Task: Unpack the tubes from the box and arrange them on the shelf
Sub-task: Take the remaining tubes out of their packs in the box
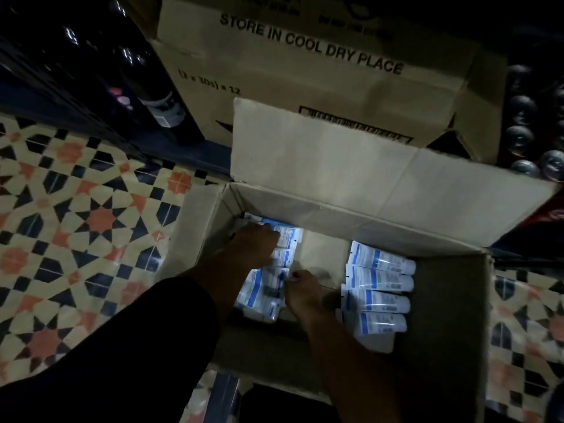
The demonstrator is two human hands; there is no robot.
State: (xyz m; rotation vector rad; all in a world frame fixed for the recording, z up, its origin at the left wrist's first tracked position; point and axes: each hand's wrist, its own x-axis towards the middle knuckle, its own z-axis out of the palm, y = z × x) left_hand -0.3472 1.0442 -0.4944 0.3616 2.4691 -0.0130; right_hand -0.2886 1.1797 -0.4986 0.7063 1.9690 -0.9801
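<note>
An open cardboard box (451, 300) stands on the patterned floor with its flaps folded out. Inside lie white-and-blue tubes in two groups: a left stack (262, 288) and a right row (381, 288) of several tubes lying side by side. Both my hands reach down into the left group. My left hand (254, 245) curls over the upper tubes of that stack. My right hand (300, 291) pinches the edge of a tube in the stack's middle. Bare cardboard shows between the two groups.
A larger closed carton (305, 71) printed "STORE IN COOL DRY PLACE" stands behind the open box. Dark bottles (146, 87) fill a low shelf at the upper left. Round dark cans (534, 141) are stacked at the upper right. Tiled floor (76, 224) lies to the left.
</note>
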